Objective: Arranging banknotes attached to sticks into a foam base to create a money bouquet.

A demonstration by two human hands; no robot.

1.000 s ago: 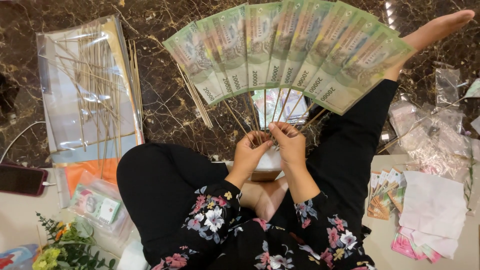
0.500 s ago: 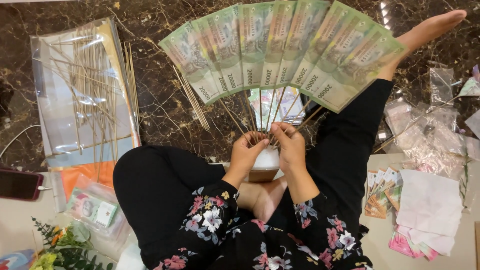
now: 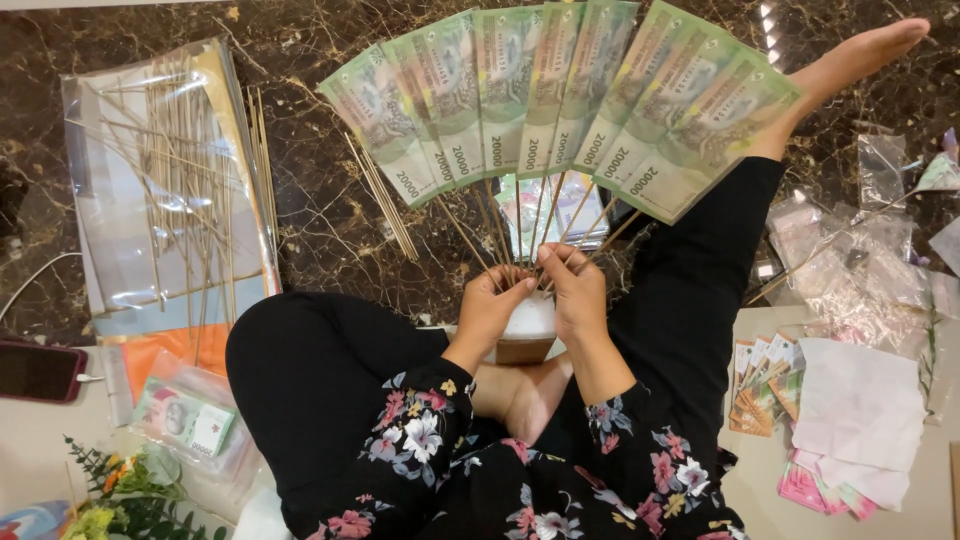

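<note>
Green banknotes [image 3: 560, 100] on thin wooden sticks [image 3: 520, 235] stand fanned above a white foam block [image 3: 528, 322] in my lap. My left hand [image 3: 490, 310] and right hand [image 3: 572, 290] pinch closed on the stick bases at the block. I judge seating is in hand; the next move calls for steady, upright pressure.

a count of what is laid out, kind by kind

ten green banknotes [image 3: 560, 100] are fanned out on thin wooden sticks [image 3: 520, 235]; two hands are seen, left hand [image 3: 490, 310] and right hand [image 3: 572, 295]; one white foam block [image 3: 530, 320], one phone [image 3: 40, 372], and one bare foot [image 3: 860, 55] are counted.
</note>
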